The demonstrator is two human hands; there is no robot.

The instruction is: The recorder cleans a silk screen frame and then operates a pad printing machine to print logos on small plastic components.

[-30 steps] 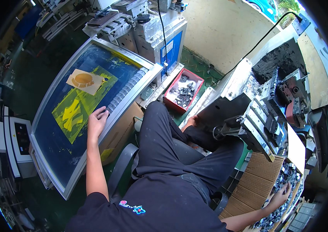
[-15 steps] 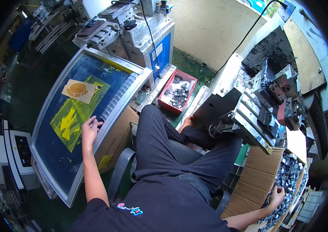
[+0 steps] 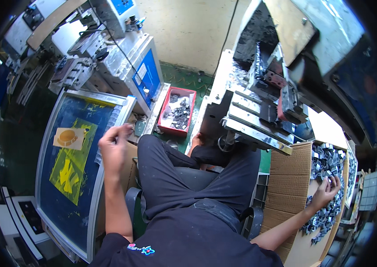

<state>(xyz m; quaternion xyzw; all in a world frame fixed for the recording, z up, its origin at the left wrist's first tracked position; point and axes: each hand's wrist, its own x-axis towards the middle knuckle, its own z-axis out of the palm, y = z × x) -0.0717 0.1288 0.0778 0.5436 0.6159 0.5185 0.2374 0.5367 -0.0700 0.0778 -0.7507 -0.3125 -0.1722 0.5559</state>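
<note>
My left hand (image 3: 115, 139) is raised beside the right edge of a framed blue printing screen (image 3: 91, 196). Its fingers are curled together, and whatever may be between the fingertips is too small to name. Along that edge of the screen runs a row of small grey pieces (image 3: 112, 119), partly covered by the hand. On my right, my right hand (image 3: 326, 193) reaches into an open cardboard box (image 3: 288, 178). Thumb and fingers close together over a heap of small black and silver parts (image 3: 324, 162); I cannot tell whether one is pinched.
A red box (image 3: 174, 130) with similar small parts stands on the floor ahead. Right of my knees is a machine with a slotted metal bed (image 3: 259, 120). Another machine with a blue panel (image 3: 147, 82) stands at the far left. A tan card (image 3: 68, 138) lies on the screen.
My left hand has lifted off the row of grey pieces and drawn its fingers together. My right hand has moved farther up over the parts. The whole view has swung to the right.
</note>
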